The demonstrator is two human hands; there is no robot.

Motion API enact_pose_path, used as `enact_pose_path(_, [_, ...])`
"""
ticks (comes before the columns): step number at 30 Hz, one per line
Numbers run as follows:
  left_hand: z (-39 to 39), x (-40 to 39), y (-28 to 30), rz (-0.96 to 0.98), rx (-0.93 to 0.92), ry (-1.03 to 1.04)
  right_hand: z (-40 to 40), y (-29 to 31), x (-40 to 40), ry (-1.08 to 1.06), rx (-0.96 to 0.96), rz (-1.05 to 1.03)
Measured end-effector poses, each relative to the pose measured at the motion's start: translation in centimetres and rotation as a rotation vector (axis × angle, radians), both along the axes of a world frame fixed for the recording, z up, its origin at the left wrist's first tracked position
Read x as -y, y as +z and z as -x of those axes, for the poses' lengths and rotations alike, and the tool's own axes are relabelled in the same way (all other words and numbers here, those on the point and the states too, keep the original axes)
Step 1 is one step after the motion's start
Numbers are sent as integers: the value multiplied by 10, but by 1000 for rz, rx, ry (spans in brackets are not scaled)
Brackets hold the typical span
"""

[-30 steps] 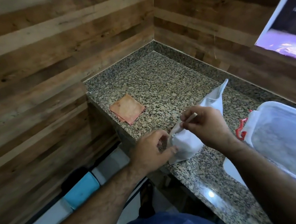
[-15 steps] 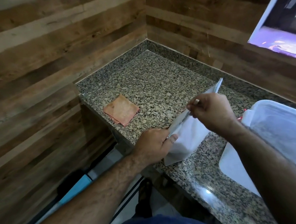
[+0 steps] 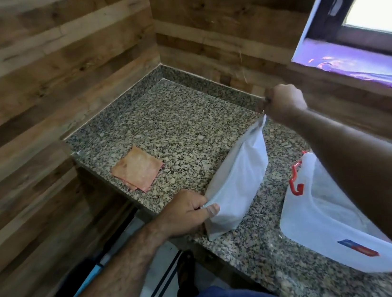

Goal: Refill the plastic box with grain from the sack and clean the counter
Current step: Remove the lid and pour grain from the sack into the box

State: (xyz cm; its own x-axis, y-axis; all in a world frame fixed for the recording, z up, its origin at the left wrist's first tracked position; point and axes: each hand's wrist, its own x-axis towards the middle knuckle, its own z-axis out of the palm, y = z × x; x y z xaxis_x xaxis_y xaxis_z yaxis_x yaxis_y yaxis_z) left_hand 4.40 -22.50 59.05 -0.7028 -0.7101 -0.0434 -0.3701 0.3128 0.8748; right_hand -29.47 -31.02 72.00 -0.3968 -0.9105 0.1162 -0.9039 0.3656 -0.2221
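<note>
A white sack [image 3: 238,182] stands on the speckled granite counter [image 3: 177,126], stretched flat between my hands. My left hand [image 3: 186,213] pinches its near lower corner at the counter's front edge. My right hand [image 3: 283,102] is closed around its far top corner and holds that corner up. The clear plastic box [image 3: 324,218] with a red latch [image 3: 295,180] lies to the right, partly hidden by my right forearm. An orange folded cloth [image 3: 137,168] lies flat on the counter to the left.
Wood-plank walls close the counter's back and left sides. A window with a purple sill [image 3: 359,69] is at upper right. Below the counter's front edge the floor and a blue object [image 3: 88,282] show.
My right hand has moved up and away from me with the sack's top corner, pulling the sack out taut. My left hand has stayed on the near corner.
</note>
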Motion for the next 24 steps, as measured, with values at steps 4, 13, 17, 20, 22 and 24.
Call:
enact_pose_path(4, [-3,17,1,-208,56,-138,26,9,11,-235,110,103])
enact_pose_path(13, [1,50,19,-426,-49,-324,-4,-14,-2,-342,238,200])
enact_pose_path(17, [6,67,20,-420,-150,-152,-14,-24,-17,-445,235,-86])
enact_pose_path(20, [14,82,16,-400,-174,-102,-26,-28,-21,-374,280,-328])
enact_pose_path(22, [22,91,16,-401,-182,-80,-36,-32,-17,-352,297,-390])
enact_pose_path(24, [32,99,16,-413,-183,-65,-45,-35,-10,-353,292,-412])
